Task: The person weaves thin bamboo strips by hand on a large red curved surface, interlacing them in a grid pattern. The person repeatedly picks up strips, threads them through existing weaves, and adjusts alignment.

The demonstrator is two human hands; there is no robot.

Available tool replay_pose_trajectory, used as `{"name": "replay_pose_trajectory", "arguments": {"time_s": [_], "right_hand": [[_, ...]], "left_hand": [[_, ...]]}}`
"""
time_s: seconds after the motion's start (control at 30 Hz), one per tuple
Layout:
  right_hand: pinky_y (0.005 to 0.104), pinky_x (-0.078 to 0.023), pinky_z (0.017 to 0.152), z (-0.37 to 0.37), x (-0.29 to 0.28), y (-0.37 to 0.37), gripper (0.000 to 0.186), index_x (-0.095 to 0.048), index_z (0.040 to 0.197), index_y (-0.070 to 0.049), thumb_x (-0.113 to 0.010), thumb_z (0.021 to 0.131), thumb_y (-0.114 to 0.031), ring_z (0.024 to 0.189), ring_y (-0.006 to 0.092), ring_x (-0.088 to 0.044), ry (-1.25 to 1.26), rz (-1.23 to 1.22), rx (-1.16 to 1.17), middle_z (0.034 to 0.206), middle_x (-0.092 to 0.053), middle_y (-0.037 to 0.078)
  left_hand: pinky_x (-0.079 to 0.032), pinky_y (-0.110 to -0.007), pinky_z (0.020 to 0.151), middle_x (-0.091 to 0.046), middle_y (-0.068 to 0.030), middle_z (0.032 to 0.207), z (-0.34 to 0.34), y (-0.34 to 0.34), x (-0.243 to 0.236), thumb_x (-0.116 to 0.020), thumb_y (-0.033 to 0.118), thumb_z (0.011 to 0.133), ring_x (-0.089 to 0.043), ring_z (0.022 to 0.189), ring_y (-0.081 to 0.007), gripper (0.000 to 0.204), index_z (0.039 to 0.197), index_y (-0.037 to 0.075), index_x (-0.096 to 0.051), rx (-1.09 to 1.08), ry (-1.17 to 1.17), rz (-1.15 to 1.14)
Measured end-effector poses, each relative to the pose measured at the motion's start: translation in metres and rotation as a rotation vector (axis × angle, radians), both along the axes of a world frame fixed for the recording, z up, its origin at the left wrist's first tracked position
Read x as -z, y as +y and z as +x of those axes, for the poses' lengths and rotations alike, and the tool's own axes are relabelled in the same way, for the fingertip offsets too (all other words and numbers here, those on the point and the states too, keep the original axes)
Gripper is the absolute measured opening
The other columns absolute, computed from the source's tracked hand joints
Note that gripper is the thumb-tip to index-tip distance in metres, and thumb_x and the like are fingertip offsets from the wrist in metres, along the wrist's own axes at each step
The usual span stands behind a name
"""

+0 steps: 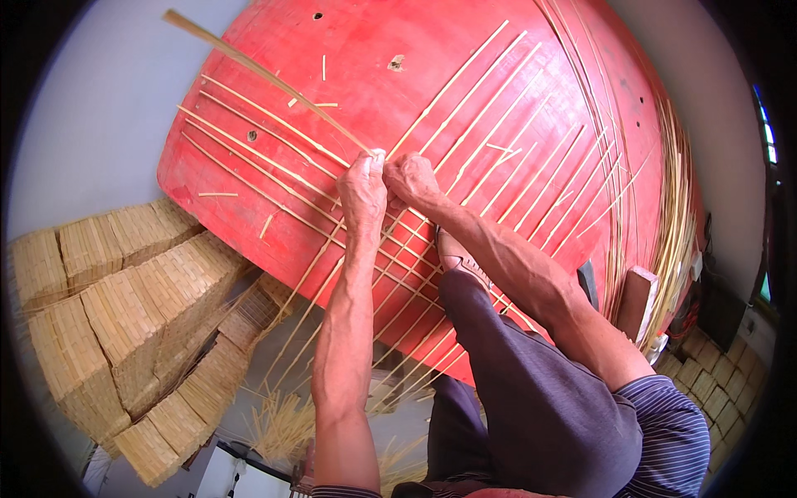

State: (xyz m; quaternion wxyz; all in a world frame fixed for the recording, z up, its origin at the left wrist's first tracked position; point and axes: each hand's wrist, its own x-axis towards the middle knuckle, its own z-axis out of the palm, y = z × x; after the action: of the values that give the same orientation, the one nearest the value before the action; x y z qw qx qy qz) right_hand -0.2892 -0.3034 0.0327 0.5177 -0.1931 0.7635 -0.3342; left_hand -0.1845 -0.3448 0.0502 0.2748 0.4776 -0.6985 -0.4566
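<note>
Together our left hand (363, 187) and right hand (410, 178) pinch the near end of a long bamboo strip (257, 73), fingers closed tight on it, knuckles nearly touching. From our fingertips the strip rises up and away to the left, over the red board (374, 75). Thin slivers (498, 124) fan out beyond and beneath our fingers (woven mats (124, 315) lie well off left). We judge it best to keep both grips close together and pull evenly, so the strip doesn't snap.

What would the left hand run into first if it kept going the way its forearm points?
Probably only the long bamboo strip it pinches, then the red board with its laid strips. The left hand points up the board; depth is unclear.
</note>
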Motion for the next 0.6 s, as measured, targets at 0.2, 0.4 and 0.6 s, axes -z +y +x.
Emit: {"name": "replay_pose_trajectory", "arguments": {"time_s": [0.2,0.4,0.6], "right_hand": [[0.0367,-0.060,0.054,0.002,-0.010,-0.005,0.043,-0.066,0.063,0.008,-0.055,0.090,-0.023,0.052,0.0264,-0.069,0.077,0.058,-0.013,0.058,-0.066,0.018],[0.0374,-0.059,0.052,-0.002,-0.005,-0.003,0.040,-0.066,0.068,0.009,-0.055,0.091,-0.022,0.052,0.0267,-0.069,0.054,0.037,-0.009,0.060,-0.067,0.018],[0.0374,-0.059,0.051,0.018,-0.015,0.005,0.040,-0.065,0.070,0.009,-0.052,0.093,-0.021,0.052,0.0267,-0.069,-0.076,0.014,-0.081,0.060,-0.066,0.017]], "left_hand": [[-0.053,-0.036,0.069,-0.071,-0.0175,0.086,0.003,0.005,0.006,-0.059,0.018,0.099,-0.069,0.079,-0.0240,0.023,0.104,-0.002,-0.069,0.020,-0.065,-0.061],[-0.055,-0.035,0.076,-0.073,-0.0153,0.094,0.003,-0.002,0.006,-0.058,0.021,0.099,-0.070,0.086,-0.0217,0.024,0.103,0.000,-0.070,-0.052,-0.019,-0.024],[-0.056,-0.038,0.087,-0.063,-0.0248,0.115,0.049,-0.063,0.004,-0.062,0.031,0.098,-0.067,0.101,-0.0304,0.054,0.129,-0.012,-0.049,-0.456,0.148,0.400]]}}
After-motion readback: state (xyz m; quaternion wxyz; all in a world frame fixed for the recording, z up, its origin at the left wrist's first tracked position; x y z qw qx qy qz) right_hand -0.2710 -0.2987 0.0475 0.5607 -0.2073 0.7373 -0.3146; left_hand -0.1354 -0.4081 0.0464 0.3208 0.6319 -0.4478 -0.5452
